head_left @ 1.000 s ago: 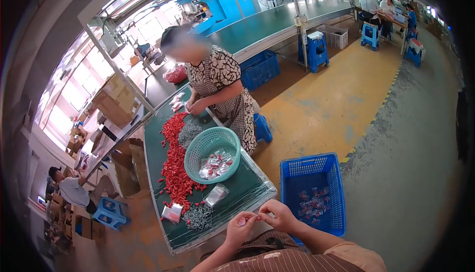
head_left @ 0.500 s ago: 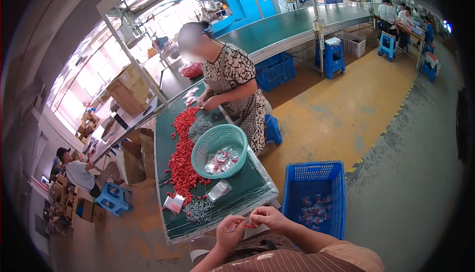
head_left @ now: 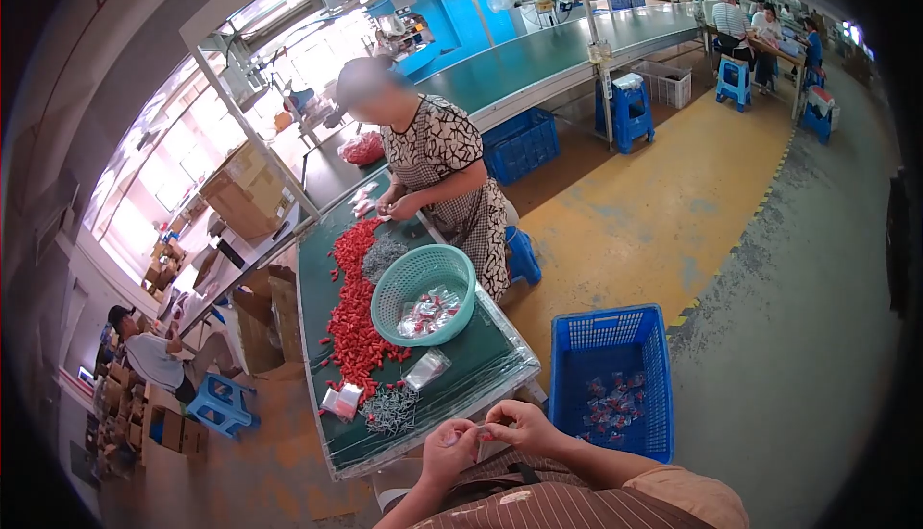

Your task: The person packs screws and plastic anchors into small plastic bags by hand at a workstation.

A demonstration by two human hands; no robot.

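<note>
Beside one table (head_left: 479, 364), two hands (head_left: 523, 427) pinch one small item (head_left: 484, 432).

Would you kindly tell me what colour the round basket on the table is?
The round basket is pale turquoise-green, shown in the head view.

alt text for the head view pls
A left hand and right hand hold a small item near a green table with red pieces, gray metal pieces and a teal basket of packets. A blue crate holds more; a co-worker is alongside.
</note>
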